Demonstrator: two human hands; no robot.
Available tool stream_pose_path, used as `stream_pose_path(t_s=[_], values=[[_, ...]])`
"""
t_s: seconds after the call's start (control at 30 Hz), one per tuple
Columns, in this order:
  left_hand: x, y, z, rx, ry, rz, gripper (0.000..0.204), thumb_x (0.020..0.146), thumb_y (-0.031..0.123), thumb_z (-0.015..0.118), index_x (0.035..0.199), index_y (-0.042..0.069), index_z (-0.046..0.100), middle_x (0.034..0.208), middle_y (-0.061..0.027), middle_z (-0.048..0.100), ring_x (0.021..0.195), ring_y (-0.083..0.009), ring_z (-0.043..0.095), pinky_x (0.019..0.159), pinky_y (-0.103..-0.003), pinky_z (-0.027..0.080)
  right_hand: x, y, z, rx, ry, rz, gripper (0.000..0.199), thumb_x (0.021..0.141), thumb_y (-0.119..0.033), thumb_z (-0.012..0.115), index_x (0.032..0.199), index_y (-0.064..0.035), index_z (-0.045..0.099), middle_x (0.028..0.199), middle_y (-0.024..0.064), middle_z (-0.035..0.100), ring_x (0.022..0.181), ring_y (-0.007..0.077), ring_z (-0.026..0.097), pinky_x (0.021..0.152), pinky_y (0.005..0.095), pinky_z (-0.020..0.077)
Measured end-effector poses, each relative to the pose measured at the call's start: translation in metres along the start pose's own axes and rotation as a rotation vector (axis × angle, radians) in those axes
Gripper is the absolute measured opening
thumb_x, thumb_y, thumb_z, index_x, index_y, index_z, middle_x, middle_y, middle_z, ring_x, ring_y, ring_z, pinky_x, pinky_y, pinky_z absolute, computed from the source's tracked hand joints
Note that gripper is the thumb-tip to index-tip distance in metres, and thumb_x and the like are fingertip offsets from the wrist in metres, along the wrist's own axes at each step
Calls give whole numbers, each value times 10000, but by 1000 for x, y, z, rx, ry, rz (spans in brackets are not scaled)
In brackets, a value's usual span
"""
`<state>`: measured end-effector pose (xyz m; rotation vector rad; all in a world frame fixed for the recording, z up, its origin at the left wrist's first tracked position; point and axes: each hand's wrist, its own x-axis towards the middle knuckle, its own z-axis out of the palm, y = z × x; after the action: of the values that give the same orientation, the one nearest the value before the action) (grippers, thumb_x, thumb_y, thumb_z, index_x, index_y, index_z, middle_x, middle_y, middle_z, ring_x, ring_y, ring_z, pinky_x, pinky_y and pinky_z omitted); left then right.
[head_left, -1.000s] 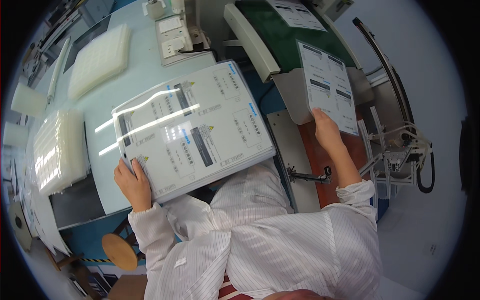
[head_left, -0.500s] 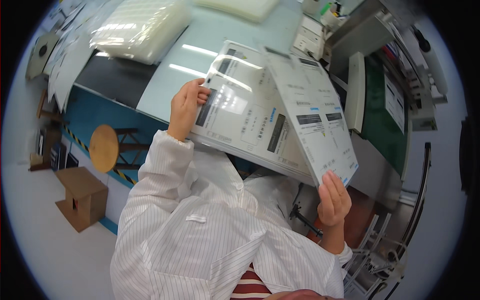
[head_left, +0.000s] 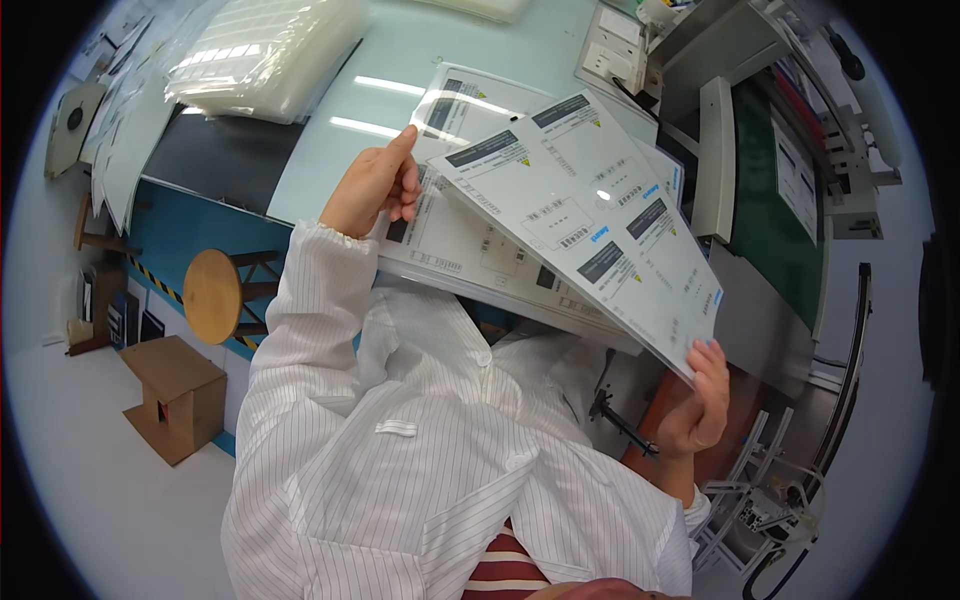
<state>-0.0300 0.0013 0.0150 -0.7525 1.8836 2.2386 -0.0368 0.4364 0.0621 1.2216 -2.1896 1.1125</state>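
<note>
My right hand (head_left: 702, 405) pinches the near right corner of a printed label sheet (head_left: 600, 215), a whitish, glossy panel with dark blocks and small yellow triangles. The sheet is tilted over a stack of similar printed sheets (head_left: 462, 235) at the bench's near edge. My left hand (head_left: 378, 188) hovers beside the left corner of the upper sheet, over the stack's left side. Its thumb is stretched out and its fingers are loosely curled, with nothing visible between them. Whether the lifted piece is one sheet or several, I cannot tell.
A plastic-wrapped bundle (head_left: 265, 60) lies on the pale green bench top (head_left: 345, 100) at the far left. To the right stands a machine with a green bed (head_left: 770, 225), a printed sheet (head_left: 795, 190) on it. A wooden stool (head_left: 212, 297) and a cardboard box (head_left: 180, 395) are at left.
The label sheet has swung leftward and flattened over the stack. My left hand has risen off the stack's left edge, and my right hand has moved slightly right and down with the corner.
</note>
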Motion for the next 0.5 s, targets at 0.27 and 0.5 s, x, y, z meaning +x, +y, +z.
stream_pose_path(t_s=[0.27,0.5], values=[[1,-9,29,-317,193,147,321,944,277,588,964,-42,562,778,-99,602,655,-133,633,551,-181,524,5,-11,-5,-37,-42,-86,184,877,-8,517,1033,-100,554,1075,131,657,1018,352,614,962,506,412],[3,-14,21,-329,151,438,455,947,92,556,1347,-71,414,1124,-125,639,915,-116,614,782,-240,514,14,7,-4,-178,-85,-212,179,788,-91,655,967,-80,644,1057,106,675,1008,315,631,891,437,509]])
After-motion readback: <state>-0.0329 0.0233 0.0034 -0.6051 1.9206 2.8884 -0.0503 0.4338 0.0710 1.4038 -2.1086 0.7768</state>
